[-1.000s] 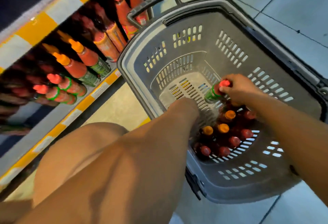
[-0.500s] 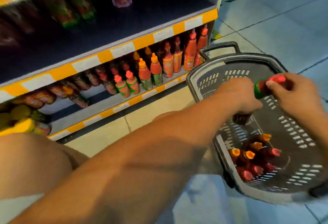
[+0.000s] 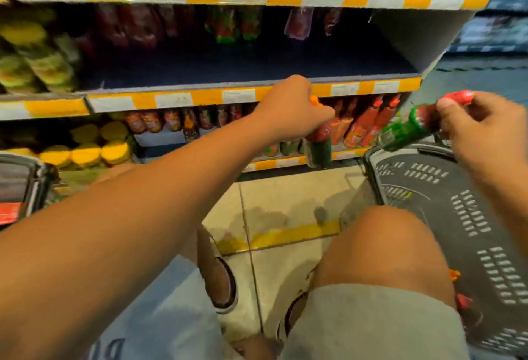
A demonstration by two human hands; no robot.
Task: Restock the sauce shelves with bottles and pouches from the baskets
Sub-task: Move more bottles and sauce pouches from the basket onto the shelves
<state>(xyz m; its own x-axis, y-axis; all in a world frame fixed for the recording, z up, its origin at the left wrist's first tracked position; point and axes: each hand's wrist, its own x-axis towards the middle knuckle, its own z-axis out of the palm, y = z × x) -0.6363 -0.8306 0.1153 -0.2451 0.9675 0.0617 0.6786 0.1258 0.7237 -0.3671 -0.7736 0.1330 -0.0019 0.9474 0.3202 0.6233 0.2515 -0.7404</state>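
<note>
Before the bottom shelf (image 3: 285, 163), an orange-capped bottle (image 3: 319, 142) is gripped by the left hand (image 3: 291, 111), a red-capped bottle (image 3: 411, 127) by the right hand (image 3: 483, 128); rigid, light, probably slick, best held at the neck.

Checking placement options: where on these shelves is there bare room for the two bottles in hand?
The middle shelf is bare from the hanging pouches forward to its striped edge. The bottom shelf is crowded with bottles; its far left holds yellow-lidded jars.
</note>
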